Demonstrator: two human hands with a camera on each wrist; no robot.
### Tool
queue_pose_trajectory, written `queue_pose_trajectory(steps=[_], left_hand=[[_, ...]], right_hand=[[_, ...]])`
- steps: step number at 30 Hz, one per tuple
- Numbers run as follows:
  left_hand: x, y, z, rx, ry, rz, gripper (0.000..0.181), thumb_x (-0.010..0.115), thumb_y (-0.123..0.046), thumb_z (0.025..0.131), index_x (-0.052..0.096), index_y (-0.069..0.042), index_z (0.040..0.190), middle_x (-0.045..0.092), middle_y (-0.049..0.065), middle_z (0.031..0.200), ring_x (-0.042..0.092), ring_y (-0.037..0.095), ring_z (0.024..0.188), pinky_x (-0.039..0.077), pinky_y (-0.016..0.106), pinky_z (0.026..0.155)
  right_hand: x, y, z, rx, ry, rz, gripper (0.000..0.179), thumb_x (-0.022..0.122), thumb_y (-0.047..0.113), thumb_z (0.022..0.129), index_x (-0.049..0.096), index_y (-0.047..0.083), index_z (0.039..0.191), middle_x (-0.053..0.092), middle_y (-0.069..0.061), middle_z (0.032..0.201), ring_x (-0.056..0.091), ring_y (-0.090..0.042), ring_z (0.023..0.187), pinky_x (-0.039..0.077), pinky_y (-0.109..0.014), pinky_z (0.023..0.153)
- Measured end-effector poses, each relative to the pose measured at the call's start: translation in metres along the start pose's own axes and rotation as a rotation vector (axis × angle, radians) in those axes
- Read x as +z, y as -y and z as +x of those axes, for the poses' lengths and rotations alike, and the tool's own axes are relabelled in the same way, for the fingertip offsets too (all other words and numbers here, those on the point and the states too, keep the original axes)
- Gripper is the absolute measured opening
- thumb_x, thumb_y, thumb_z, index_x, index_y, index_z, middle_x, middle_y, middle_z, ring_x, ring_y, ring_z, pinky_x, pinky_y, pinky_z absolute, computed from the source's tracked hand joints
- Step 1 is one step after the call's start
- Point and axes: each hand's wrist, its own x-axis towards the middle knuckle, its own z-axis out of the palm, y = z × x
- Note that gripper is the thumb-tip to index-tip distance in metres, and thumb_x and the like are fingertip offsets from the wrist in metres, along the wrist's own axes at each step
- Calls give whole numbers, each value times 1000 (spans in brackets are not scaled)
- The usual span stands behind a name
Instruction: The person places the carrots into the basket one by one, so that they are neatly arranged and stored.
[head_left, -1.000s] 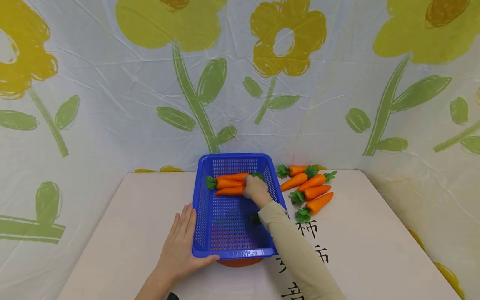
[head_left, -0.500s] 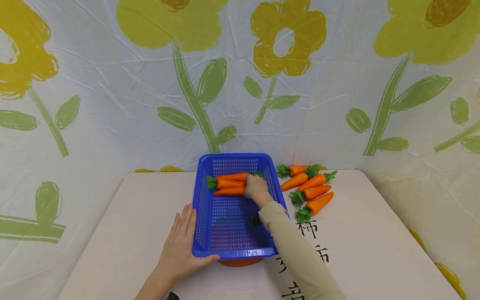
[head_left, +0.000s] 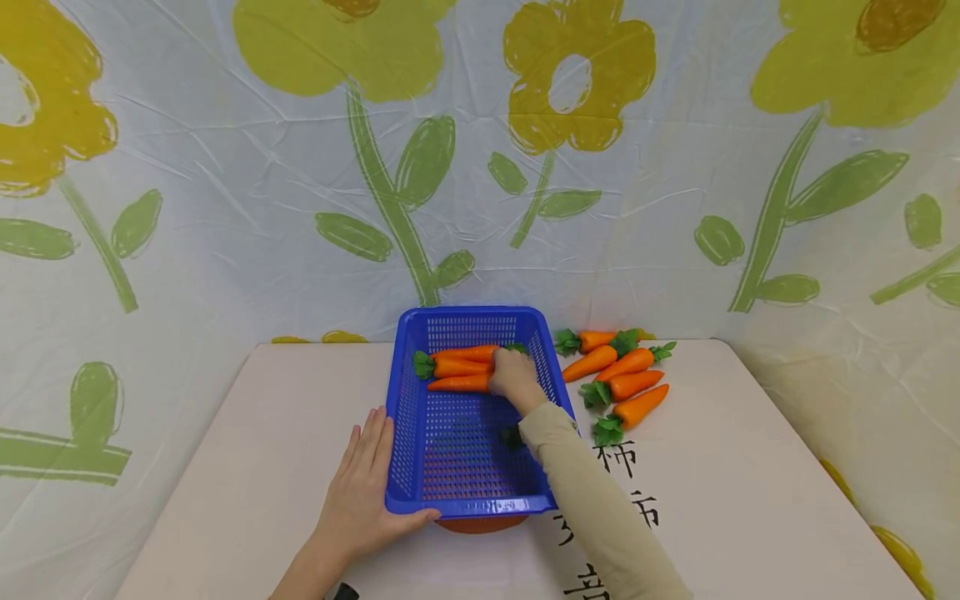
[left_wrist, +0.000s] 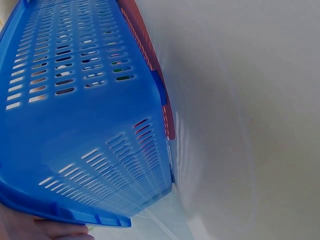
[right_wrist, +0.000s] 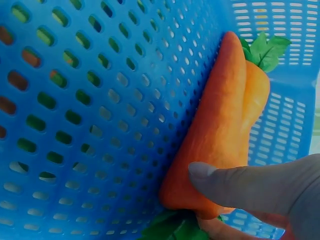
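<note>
A blue plastic basket [head_left: 472,506] with slotted walls stands in the middle of the table. My left hand [head_left: 354,498] rests against its left side with straight fingers, the thumb lying along the near rim. Inside, toward the far end, several orange carrots [head_left: 459,366] with green leafy tops lie side by side. My right hand [head_left: 514,377] reaches in and grips the nearest carrot [right_wrist: 212,135] by its leafy end. In the right wrist view the thumb [right_wrist: 235,185] presses on top of it, while the other fingers are mostly hidden.
More carrots [head_left: 637,407] lie in a loose group on the table [head_left: 750,500], right of the basket. A reddish mesh-like piece [left_wrist: 169,120] shows under the basket. Black characters [head_left: 617,457] mark the tabletop, and a flower-printed cloth [head_left: 637,250] hangs close behind.
My right hand has shifted very slightly to the right inside the basket. The left hand, the basket and the loose carrots stay put.
</note>
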Motion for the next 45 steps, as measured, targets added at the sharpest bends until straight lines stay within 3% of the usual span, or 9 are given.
queue_pose_trajectory(steps=[6,11,18,22,29,35,38,42,45], left_hand=[[1,1,-1,7,-9,5,128,53,-88,72,31,13,148,22,25,160,27,41,145,7,38,124],[1,1,-1,10,-13,7,127,54,-87,73,31,13,148,22,25,160,27,41,145,7,38,124],[0,0,0,1,-1,8,126,53,-87,73,31,13,148,22,25,160,26,41,145,6,38,124],[0,0,-1,-6,9,8,126,53,-87,73,31,12,148,22,25,160,26,41,145,5,38,124],[-1,0,0,-9,12,2,126,54,-87,73,31,12,149,23,24,160,26,41,145,5,37,124],[-2,-1,0,-1,3,-6,127,53,-87,73,32,13,148,23,25,159,27,41,145,6,38,124],[-1,-1,0,1,0,-6,127,54,-87,72,32,13,148,22,25,160,27,41,145,7,39,124],[-1,-1,0,-2,6,1,127,56,-86,72,31,12,148,22,25,160,26,41,145,7,38,124],[-2,-1,-1,-7,9,6,127,56,-86,72,31,12,148,22,25,160,26,40,145,7,38,124]], right_hand=[[-6,2,0,-26,10,-11,37,72,7,84,68,5,121,68,-12,116,64,-28,102,53,-40,94],[-28,7,-1,-88,-7,-61,33,70,2,76,70,5,109,68,-13,103,62,-30,93,54,-42,81],[-60,7,-10,-90,11,142,42,70,-5,75,68,3,116,66,-16,102,55,-25,77,48,-32,59],[-78,-2,-18,-98,2,210,40,71,-4,77,68,3,117,65,-23,113,62,-33,94,57,-40,73],[-107,-30,-37,-169,-30,328,40,65,-7,83,63,1,121,61,-25,124,54,-42,119,49,-55,97],[-120,-66,-58,-325,-181,393,34,61,-6,90,63,-1,124,63,-22,124,54,-41,119,45,-57,98],[-124,-88,-69,-360,-275,414,33,60,-6,91,64,1,123,64,-20,121,58,-37,102,50,-44,76],[-129,-119,-84,-378,-415,428,31,60,-7,92,66,4,120,66,-16,118,55,-14,87,41,-23,65],[-131,-142,-91,-380,-545,439,29,59,-9,90,67,2,116,68,-15,113,53,3,95,40,-14,83]])
